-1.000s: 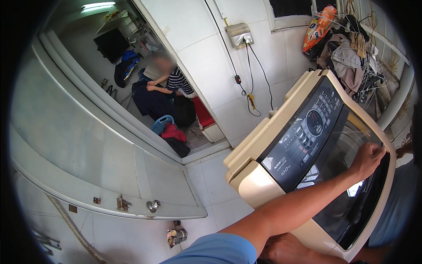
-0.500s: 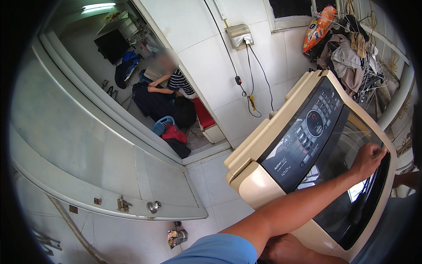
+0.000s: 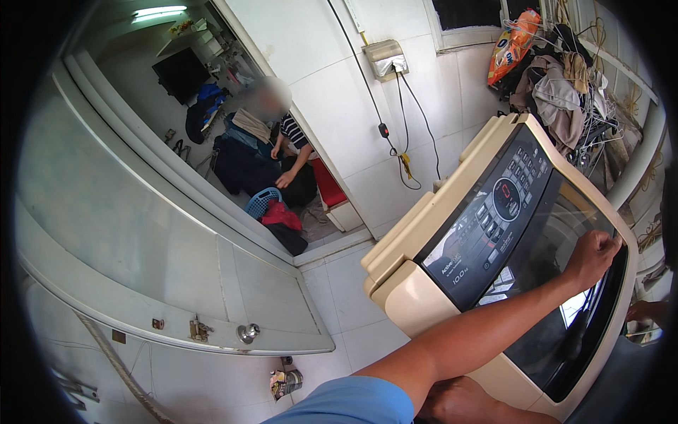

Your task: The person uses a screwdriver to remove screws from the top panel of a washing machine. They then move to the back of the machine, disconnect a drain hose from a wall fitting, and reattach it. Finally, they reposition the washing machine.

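Someone in a striped shirt (image 3: 291, 129), in the next room, has moved since the earlier frame: one of their hands (image 3: 284, 179) is now lower, near a blue basket (image 3: 261, 201). At the right edge, a hand or forearm (image 3: 639, 311), whose owner I cannot tell, also sits lower than it did; the wearer's left arm keeps its place.

Largest in view is the pale door (image 3: 141, 240), standing open at the left. Next comes the washing machine (image 3: 413, 300), cream-coloured and tilted in this view, at the right. Its dark glass lid (image 3: 547, 233) is down, and the left forearm (image 3: 459, 343) crosses above it.

As for the hands, the left hand (image 3: 592, 256) is clenched at the lid's far-right rim, with nothing visible in it. The right hand (image 3: 455, 399) is curled below the left elbow, partly hidden; whether it grips anything I cannot tell.

I judge the step in hand to be waiting at the machine, with no button being pressed. Any reach to the control panel (image 3: 470, 233) would call for drawing the left hand back across the glass. Smallest, the red readout (image 3: 506, 191) is lit.
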Motion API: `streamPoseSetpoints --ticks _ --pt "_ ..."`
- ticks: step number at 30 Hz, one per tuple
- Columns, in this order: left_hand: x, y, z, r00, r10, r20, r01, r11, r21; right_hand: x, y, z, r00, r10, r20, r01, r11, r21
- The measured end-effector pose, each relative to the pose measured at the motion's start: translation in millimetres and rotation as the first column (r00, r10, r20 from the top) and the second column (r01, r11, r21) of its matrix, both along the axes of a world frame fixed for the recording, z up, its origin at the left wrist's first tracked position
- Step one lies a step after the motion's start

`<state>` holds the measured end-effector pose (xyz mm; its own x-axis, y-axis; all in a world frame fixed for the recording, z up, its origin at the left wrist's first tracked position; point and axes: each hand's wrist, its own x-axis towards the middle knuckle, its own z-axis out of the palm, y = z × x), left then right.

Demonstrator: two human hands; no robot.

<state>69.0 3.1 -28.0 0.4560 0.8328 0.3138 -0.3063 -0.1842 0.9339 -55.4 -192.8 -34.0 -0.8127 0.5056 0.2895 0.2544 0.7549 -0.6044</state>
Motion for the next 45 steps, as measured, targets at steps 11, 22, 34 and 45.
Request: streamPoseSetpoints --ticks 11,22,34,45 --pt "3 0 -2 1.0 0.007 -0.006 -0.007 1.0 0.009 2 0 0 0.999 0.016 0.034 -0.016 1.0 -0.01" --pt "4 1 -4 1.0 0.016 -0.019 -0.016 1.0 0.019 2 -1 -1 1.0 0.01 0.023 -0.009 1.0 -0.016" --pt "7 1 -7 1.0 0.006 -0.019 -0.006 1.0 -0.027 5 -7 -2 1.0 -0.024 0.013 0.024 1.0 -0.016" --pt "-9 -3 8 0.997 -0.072 -0.003 0.072 0.997 -0.013 4 -3 -4 0.998 -0.014 0.055 0.014 1.0 0.001"
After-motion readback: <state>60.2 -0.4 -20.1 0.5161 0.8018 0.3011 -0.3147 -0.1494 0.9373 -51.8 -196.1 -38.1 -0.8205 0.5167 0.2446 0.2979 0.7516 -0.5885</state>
